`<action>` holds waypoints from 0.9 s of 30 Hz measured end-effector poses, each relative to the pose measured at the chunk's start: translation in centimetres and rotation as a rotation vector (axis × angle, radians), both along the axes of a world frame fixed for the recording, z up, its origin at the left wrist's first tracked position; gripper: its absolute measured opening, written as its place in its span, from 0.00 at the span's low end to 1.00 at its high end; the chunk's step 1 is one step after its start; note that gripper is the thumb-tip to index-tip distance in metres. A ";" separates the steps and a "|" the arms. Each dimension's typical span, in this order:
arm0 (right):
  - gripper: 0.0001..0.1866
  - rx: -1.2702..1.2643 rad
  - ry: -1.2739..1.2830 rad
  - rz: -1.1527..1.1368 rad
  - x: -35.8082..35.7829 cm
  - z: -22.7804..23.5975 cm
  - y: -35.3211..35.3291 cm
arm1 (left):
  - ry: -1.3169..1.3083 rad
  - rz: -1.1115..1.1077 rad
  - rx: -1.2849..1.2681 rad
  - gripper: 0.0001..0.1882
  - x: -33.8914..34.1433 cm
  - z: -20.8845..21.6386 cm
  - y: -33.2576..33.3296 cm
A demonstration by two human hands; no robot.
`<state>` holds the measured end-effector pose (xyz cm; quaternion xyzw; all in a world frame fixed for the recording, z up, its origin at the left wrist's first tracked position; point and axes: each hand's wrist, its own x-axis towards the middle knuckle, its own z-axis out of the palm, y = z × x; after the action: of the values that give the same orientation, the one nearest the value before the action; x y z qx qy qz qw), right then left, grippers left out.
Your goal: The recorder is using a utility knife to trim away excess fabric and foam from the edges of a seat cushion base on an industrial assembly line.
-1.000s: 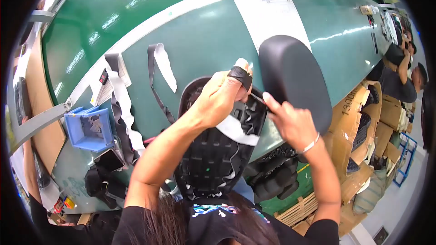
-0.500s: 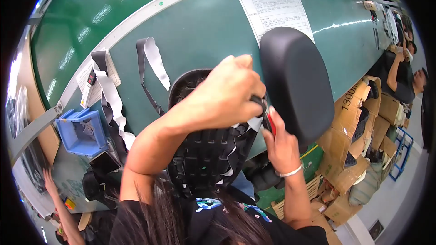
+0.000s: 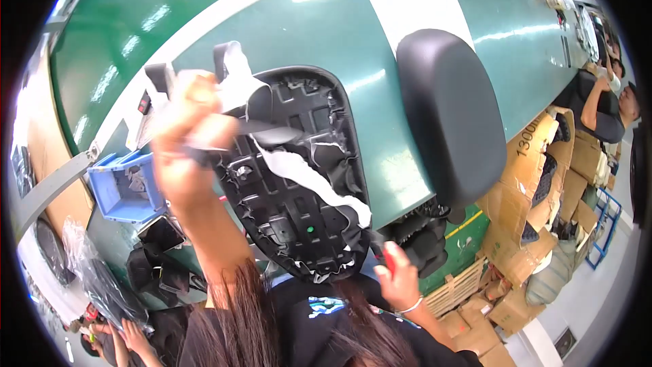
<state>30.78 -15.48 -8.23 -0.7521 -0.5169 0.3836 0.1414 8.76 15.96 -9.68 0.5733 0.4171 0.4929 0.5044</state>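
The black ribbed underside of a seat pad (image 3: 268,231) faces up in front of me, with loose black cover fabric around its rim. A white-and-black strip (image 3: 305,180) runs across it. My left hand (image 3: 190,139), smeared by motion, is closed over the pad's left side on a dark strip (image 3: 261,129); its fingers are partly unclear. Beside the pad's near right corner, my right hand (image 3: 399,278) is closed round a red-handled tool (image 3: 387,258) whose working end I cannot make out. A smooth black cushion (image 3: 451,115) lies to the right.
A blue bin (image 3: 125,190) and a black pouch (image 3: 156,268) are at the left. A paper sheet (image 3: 414,0) lies at the back. Cardboard boxes (image 3: 523,197) stand right of the table. Another person's hands (image 3: 132,336) touch a plastic-wrapped pad (image 3: 102,278) at lower left.
My left hand has swung left, away from the right hand. My right hand has come down and nearer with the red-handled tool. The pad's underside is now more exposed.
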 end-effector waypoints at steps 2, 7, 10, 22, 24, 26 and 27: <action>0.29 0.042 0.214 -0.257 2.4 -0.5 2.6 | 0.294 -0.181 0.193 0.05 -0.1 -1.0 -1.4; 0.45 0.426 0.637 -0.370 3.2 -6.8 18.1 | 0.047 -0.089 -0.412 0.12 -1.0 -0.5 -5.1; 0.44 0.247 0.488 0.143 0.4 -6.5 23.7 | 0.530 -0.439 -0.339 0.19 -3.9 0.8 -7.6; 0.22 0.115 0.349 0.020 -1.5 -3.9 19.8 | 0.835 -0.004 0.033 0.32 0.5 1.8 -13.0; 0.23 0.122 0.228 0.040 0.0 -2.2 17.5 | 0.881 -0.024 0.096 0.17 3.7 -1.4 -13.2; 0.23 0.262 0.098 0.169 1.7 -1.3 14.2 | 0.718 0.094 0.117 0.09 4.4 -2.8 -13.6; 0.24 0.409 -0.024 0.298 2.2 -1.1 13.6 | 0.625 0.095 0.093 0.07 4.0 -2.7 -13.7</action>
<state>33.00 -1.87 -9.31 -0.6280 -0.6905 0.2785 0.2263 12.73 2.27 -12.38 0.6992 0.5554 0.3343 0.3015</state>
